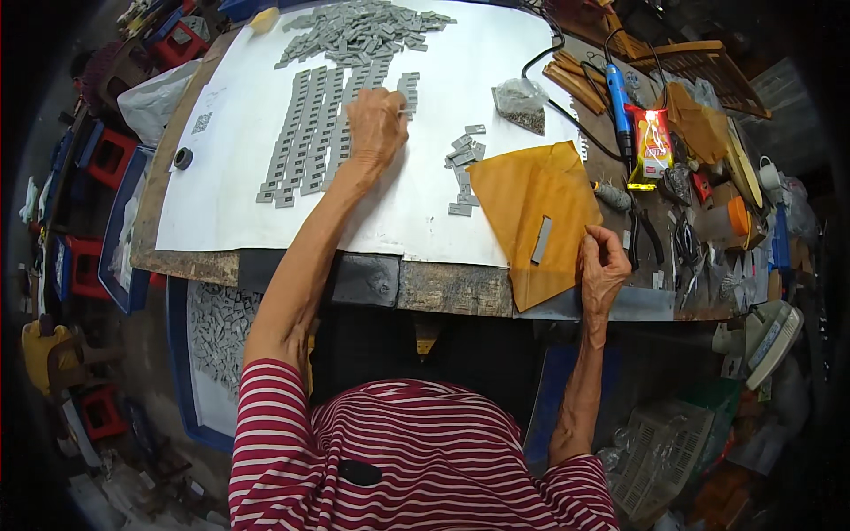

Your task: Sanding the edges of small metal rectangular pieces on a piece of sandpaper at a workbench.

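By the tabletop's [452, 285] front edge, right hand [605, 270] curls at amber paper [536, 190]! Left hand [376, 126] bends over grey plates [310, 133]; both grips unclear.

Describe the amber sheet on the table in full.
The amber sheet looks like thin, creased paper, slightly glossy, with straight edges and an irregular outline that narrows toward the person. It lies mostly flat and askew over the right part of the white paper, its near end reaching over the table's front edge. A grey strip rests on it. Grey pieces lie by its far left corner. The right grip is at its right edge; contact is unclear.
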`<state>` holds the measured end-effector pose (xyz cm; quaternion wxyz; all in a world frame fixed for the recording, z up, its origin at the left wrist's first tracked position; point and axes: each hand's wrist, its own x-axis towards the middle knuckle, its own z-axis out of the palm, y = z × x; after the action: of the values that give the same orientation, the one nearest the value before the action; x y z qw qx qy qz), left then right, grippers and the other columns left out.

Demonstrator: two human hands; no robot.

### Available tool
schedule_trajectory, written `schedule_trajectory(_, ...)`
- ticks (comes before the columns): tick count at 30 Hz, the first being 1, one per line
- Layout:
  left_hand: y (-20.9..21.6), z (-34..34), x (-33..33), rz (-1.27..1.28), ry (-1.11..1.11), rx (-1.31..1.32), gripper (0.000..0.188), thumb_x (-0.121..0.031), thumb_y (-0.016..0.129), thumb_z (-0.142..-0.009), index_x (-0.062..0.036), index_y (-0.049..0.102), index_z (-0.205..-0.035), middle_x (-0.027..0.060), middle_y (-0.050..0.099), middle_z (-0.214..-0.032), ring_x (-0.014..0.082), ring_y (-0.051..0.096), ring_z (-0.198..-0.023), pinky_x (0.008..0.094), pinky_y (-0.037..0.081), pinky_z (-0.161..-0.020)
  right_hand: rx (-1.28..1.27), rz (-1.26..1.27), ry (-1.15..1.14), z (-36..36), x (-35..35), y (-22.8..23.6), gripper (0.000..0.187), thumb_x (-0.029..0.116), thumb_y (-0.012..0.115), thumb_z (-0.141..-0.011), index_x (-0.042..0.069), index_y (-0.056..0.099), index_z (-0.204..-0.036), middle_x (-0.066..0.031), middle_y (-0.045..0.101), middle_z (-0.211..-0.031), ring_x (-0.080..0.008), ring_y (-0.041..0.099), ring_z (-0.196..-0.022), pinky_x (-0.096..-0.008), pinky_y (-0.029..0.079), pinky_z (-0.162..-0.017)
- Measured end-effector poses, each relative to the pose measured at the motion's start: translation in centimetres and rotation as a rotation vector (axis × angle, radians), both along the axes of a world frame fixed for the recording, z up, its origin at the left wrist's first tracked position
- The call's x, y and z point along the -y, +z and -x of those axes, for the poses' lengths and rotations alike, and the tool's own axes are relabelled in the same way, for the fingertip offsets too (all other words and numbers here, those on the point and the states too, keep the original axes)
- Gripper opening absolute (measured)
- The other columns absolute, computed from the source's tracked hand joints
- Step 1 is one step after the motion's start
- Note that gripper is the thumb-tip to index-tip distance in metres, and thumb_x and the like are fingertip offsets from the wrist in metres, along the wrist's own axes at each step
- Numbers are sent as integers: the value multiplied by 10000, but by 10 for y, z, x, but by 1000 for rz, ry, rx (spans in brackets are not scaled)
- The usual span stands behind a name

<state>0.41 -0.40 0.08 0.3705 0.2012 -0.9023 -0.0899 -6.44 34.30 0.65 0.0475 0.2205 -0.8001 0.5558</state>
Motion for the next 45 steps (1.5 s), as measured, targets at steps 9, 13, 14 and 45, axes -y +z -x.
schedule_trajectory(9, 2, 66, -9, -268, -410, -119, 319, 44, 448, -665, 84, 544, -966, 250, 543, -987, 382, 503, -971, 403, 394, -908, -33, -61, 33, -2, 4, 1, 83, 5, 546, -812, -42, 573, -875, -13, 493, -742, -71, 444, -646, -197, 375, -578)
schedule_trajectory(13, 1, 88, -11, -276, -414, -5, 385, -135, 498, -812, 78, 481, -1132, 250, 474, -1188, 370, 451, -1109, 393, 350, -967, -116, -94, 77, -4, 8, 5, 73, -11, 535, -809, -42, 569, -865, -35, 499, -745, -88, 450, -632, -207, 374, -567)
schedule_trajectory(14, 0, 93, -12, -278, -413, -3, 385, -135, 498, -812, 78, 481, -1132, 250, 474, -1188, 370, 451, -1109, 393, 350, -967, -155, -121, 101, -4, 9, 6, 72, -16, 531, -808, -42, 568, -864, -43, 501, -745, -93, 452, -627, -210, 372, -559)
schedule_trajectory(45, 0, 49, -13, -121, -348, -131, 236, -50, 505, -785, 34, 555, -1000, 202, 571, -999, 347, 524, -964, 372, 405, -873, -194, -186, 122, -2, 13, 7, 89, -23, 534, -778, -52, 568, -854, -120, 553, -767, -185, 558, -659, -263, 436, -593)
